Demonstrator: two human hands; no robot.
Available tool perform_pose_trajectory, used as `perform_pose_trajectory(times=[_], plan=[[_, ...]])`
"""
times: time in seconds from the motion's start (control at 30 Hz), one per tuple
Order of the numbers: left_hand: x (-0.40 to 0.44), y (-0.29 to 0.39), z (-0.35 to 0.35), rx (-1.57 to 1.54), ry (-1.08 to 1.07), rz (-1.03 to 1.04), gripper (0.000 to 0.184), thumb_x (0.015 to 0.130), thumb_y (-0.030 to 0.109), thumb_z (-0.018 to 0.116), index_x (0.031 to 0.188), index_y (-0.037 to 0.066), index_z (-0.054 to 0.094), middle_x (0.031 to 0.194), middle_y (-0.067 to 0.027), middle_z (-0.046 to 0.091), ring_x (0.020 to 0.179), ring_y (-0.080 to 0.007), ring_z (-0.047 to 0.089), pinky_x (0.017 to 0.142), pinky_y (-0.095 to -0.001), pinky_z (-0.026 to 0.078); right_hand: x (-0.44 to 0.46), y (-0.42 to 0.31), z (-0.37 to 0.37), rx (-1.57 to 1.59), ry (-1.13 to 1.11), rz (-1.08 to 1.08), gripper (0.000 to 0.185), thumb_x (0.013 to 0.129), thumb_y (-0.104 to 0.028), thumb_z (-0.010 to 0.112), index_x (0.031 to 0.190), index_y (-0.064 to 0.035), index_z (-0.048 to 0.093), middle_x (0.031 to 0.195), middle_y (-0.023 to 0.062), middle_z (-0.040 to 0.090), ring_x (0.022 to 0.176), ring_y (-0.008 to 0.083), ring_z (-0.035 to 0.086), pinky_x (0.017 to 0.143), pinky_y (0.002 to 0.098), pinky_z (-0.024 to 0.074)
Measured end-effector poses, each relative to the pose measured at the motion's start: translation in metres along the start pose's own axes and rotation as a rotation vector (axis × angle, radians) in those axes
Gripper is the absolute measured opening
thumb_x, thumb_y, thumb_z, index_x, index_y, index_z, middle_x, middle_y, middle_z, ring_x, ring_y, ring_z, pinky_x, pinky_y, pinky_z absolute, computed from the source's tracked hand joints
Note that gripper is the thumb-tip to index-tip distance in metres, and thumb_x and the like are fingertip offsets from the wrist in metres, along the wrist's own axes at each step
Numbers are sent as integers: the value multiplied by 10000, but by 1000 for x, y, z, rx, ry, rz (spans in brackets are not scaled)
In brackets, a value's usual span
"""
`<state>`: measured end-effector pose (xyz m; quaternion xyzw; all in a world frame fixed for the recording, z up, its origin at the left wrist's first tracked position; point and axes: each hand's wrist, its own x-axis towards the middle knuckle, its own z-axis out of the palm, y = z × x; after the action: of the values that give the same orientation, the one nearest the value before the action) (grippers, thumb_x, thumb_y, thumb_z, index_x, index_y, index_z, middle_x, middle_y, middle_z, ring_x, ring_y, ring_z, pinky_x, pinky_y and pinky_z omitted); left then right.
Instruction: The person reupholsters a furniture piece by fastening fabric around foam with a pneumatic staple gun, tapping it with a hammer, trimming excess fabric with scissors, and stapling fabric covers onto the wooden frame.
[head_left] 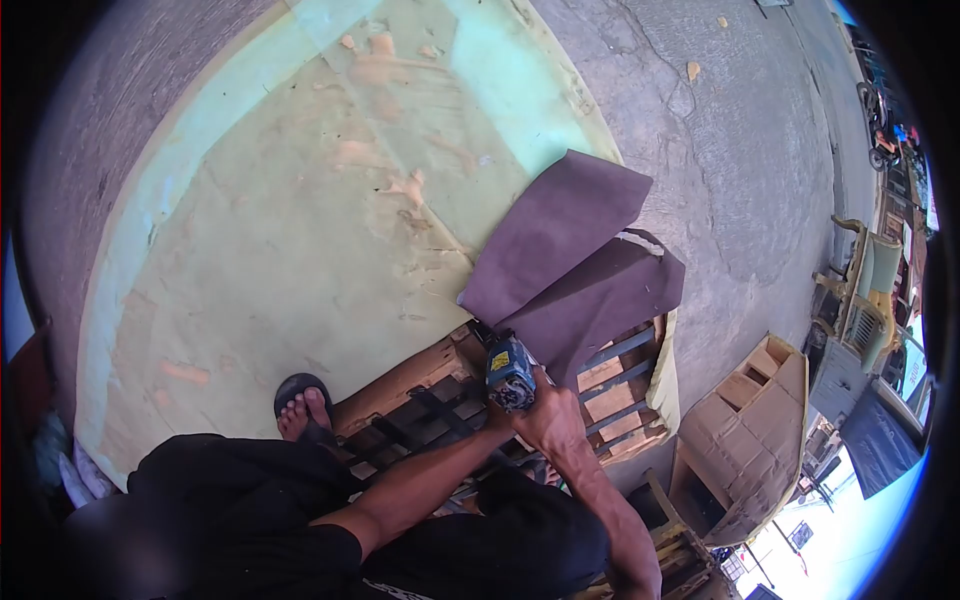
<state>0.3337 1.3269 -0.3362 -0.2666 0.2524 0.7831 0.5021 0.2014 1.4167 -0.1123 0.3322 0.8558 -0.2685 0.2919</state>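
In the head view, a blue power tool [511, 372] is gripped by the right hand [550, 412] at the lower edge of the purple fabric [560, 225], over the wooden frame [398, 382]; the left hand [499, 418] is placed close by, but its hold cannot be told. It is judged that the tool is being positioned there, for which steadiness and flat fabric are called for. Free space is limited by the foam sheet [270, 260], a sandalled foot [303, 412] and the cardboard-covered piece [750, 440].

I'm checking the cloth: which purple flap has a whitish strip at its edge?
The lower flap, nearer the dark straps; the upper flap shows none.
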Motion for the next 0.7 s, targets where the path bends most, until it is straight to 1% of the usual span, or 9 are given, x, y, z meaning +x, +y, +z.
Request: perform_pose_trajectory(times=[0.07,0.17,0.27,0.37,0.43,0.5,0.53,0.63,0.7], plan=[[-7,7,6,192,-7,-2,437,898,76,639,1312,74,496,1263,-46,581,1125,-178,606,968,-338,515,0,-1,1,-14,-2,16,531,709,-144,700,1196,37,594,790,301,668,811,468,670,751,507,560],[-6,15,13,-222,146,-35,343,883,105,655,1211,41,581,1137,-106,673,1034,-233,675,896,-349,542,-7,7,4,64,38,35,487,722,-163,704,1158,30,606,811,291,678,831,467,670,770,508,552],[-12,89,88,1088,180,441,172,911,167,627,857,6,655,744,-218,661,758,-376,693,625,-422,530,-21,13,-17,285,232,54,341,756,-136,702,1045,40,659,791,239,701,809,407,706,736,447,554],[-42,157,144,1499,22,372,212,914,210,632,823,19,644,721,-215,653,704,-365,684,585,-441,508,-48,33,-45,415,424,223,245,777,-119,680,957,47,692,758,197,706,740,266,731,702,376,545],[-40,167,167,1554,-44,431,218,882,250,665,859,34,665,829,-154,707,735,-331,685,635,-430,507,-57,47,-65,468,580,264,228,796,-108,642,957,44,695,780,107,708,744,166,670,716,332,521],[-23,180,196,1602,-237,744,373,877,325,678,1100,26,653,1180,-206,651,1091,-351,634,883,-466,494,-62,70,-79,533,643,355,218,797,-100,618,952,38,684,759,60,675,711,144,624,680,311,497],[-3,180,207,1603,-246,752,373,877,325,678,1100,26,653,1180,-206,651,1091,-351,634,883,-466,494,-63,73,-85,536,654,354,218,797,-100,618,952,38,684,759,60,675,711,144,624,680,311,497],[40,162,217,1780,-282,1125,681,875,424,673,1400,35,479,1509,-226,377,1415,-383,344,1135,-503,303,-68,70,-103,561,663,358,182,787,-90,599,921,16,661,700,30,617,633,131,577,600,298,460],[49,155,210,1994,-870,1020,882,868,493,655,1530,42,286,1604,-222,180,1506,-364,135,1215,-514,130,-66,65,-103,660,699,379,127,778,-85,589,860,0,634,662,24,580,575,119,547,538,296,425]])
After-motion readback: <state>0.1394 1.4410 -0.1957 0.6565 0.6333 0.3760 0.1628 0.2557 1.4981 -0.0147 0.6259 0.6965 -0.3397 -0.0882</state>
